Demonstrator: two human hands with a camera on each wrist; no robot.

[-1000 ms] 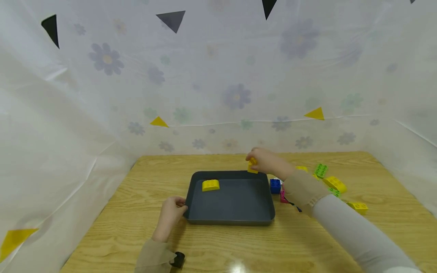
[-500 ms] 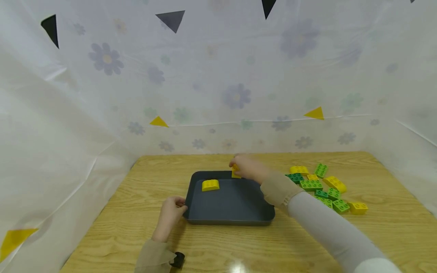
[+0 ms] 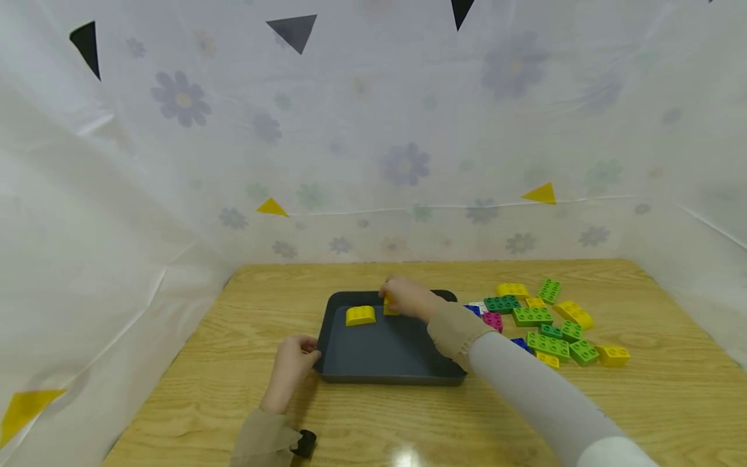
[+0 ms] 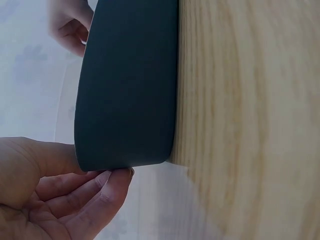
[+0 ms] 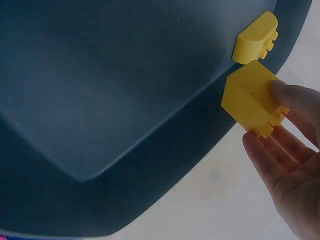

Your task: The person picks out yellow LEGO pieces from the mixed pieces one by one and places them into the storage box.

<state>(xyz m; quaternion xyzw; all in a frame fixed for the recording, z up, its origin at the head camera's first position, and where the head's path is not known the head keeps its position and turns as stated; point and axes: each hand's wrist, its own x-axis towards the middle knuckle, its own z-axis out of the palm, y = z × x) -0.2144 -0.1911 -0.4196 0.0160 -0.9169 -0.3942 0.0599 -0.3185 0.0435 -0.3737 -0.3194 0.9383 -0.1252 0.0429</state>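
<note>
A dark grey tray (image 3: 397,350) lies on the wooden table. My left hand (image 3: 292,364) grips its left side, thumb and fingers at the wall, as the left wrist view shows the tray's outer side (image 4: 127,85) close up. Over the tray's far part, my right hand (image 3: 411,298) pinches a yellow toy building brick (image 5: 252,97) with studs on one face. Beside it inside the tray sits another yellow brick (image 3: 360,316) with a rounded end. In the head view the right hand covers most of the held brick.
Right of the tray lie several loose bricks: light green ones (image 3: 547,347), a dark green one (image 3: 502,304), a magenta one (image 3: 493,321), and yellow ones (image 3: 574,314). A flower-patterned white sheet (image 3: 350,130) hangs behind the table.
My right hand has carried the yellow brick leftward from the tray's far right corner, to near the other yellow brick. My left hand has stayed at the tray's side.
</note>
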